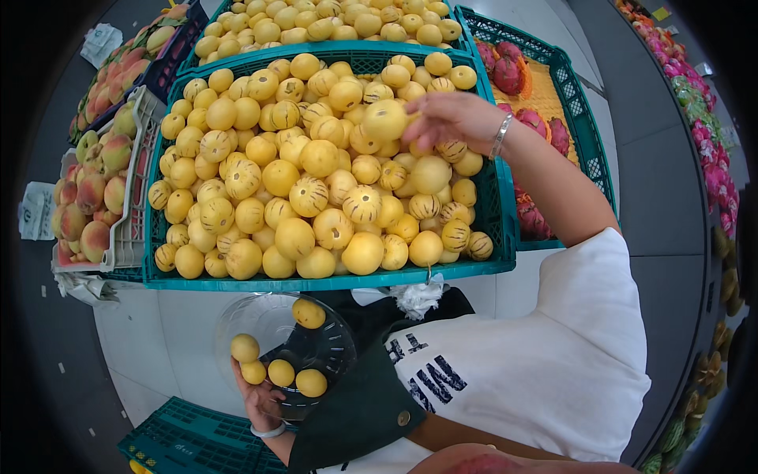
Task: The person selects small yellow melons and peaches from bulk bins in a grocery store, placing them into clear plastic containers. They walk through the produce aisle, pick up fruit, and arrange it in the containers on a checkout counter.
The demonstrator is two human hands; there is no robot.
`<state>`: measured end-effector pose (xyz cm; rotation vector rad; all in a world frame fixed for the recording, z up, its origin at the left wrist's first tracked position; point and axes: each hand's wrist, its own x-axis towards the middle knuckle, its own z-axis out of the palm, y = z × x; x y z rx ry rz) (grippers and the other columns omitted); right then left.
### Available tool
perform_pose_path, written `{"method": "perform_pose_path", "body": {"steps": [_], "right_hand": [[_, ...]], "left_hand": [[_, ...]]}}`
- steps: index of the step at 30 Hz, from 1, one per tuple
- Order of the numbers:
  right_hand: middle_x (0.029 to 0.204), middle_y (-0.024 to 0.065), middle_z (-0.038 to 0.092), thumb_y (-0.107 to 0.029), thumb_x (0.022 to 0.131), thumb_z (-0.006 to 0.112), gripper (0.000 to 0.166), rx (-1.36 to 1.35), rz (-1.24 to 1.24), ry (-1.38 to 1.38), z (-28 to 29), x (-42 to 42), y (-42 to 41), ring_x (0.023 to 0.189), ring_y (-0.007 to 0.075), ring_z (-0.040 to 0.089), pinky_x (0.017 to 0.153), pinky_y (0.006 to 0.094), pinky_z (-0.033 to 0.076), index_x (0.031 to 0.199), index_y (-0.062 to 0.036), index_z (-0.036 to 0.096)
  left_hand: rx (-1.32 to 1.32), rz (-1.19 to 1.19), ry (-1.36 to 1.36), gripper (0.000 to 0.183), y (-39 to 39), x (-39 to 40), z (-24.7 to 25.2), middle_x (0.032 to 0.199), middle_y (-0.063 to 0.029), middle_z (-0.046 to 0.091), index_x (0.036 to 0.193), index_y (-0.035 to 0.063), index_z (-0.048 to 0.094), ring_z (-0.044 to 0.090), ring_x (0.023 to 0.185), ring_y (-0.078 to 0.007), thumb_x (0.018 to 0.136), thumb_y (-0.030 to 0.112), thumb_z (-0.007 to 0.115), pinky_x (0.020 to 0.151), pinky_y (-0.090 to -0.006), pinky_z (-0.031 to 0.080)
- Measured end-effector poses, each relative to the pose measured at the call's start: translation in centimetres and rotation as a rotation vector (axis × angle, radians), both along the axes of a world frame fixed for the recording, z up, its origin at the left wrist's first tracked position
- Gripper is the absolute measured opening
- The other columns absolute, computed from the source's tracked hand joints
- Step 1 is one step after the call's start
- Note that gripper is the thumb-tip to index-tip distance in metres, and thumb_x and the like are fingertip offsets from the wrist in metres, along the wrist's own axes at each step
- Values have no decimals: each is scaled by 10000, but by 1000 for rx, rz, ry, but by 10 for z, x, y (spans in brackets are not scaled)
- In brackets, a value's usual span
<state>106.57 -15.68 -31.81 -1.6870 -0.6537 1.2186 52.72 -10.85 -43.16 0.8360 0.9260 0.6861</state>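
Note:
My right hand (447, 118), blurred, hovers over the right back part of a teal plastic crate (331, 281) heaped with yellow pepino melons (320, 159), many with dark stripes. Its fingers are spread beside a large pale melon (385, 120) and do not appear to close around it. Below the crate's front edge, my left hand (265, 403) supports a clear plastic bowl (237, 314) by its rim and underside. Several yellow pepino melons (281, 373) lie in the bowl, mostly on the side near my left hand.
Another crate of yellow melons (320, 28) adjoins at the back. To the right, a teal crate (583, 136) holds dragon fruit (533, 121). Peaches (92, 192) fill a pale crate (133, 178) on the left. A crumpled plastic bag (417, 296) hangs at the front edge. Teal crates (189, 438) stand low.

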Motion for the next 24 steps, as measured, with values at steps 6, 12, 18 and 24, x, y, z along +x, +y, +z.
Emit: {"method": "perform_pose_path", "body": {"steps": [6,12,18,24], "right_hand": [[929,149,645,-363,882,495,380,-184,113,-1220,-20,67,-10,923,278,600,830,378,467,1047,-27,563],[921,171,639,-407,855,518,418,-333,167,-1474,-38,47,-13,877,328,610,791,399,482,1044,-37,557],[908,55,622,-478,796,626,544,-126,-73,-477,-43,56,-35,804,161,595,653,297,507,1165,-100,498],[912,27,580,-366,845,603,403,-292,-168,-358,-17,30,-18,728,120,595,482,244,465,1153,-149,459]], "left_hand": [[6,6,18,978,1,4,3,1202,-184,461,1462,118,85,571,969,-242,693,369,634,503,-203,530],[-2,17,18,972,0,5,5,1209,-187,457,1463,120,85,570,968,-237,699,374,630,508,-201,528],[7,-9,8,961,5,2,1,1213,-187,455,1464,128,87,565,977,-236,708,379,625,512,-201,529],[23,-16,25,971,5,7,8,1212,-186,453,1464,113,77,571,963,-239,705,392,613,489,-200,519]]}}
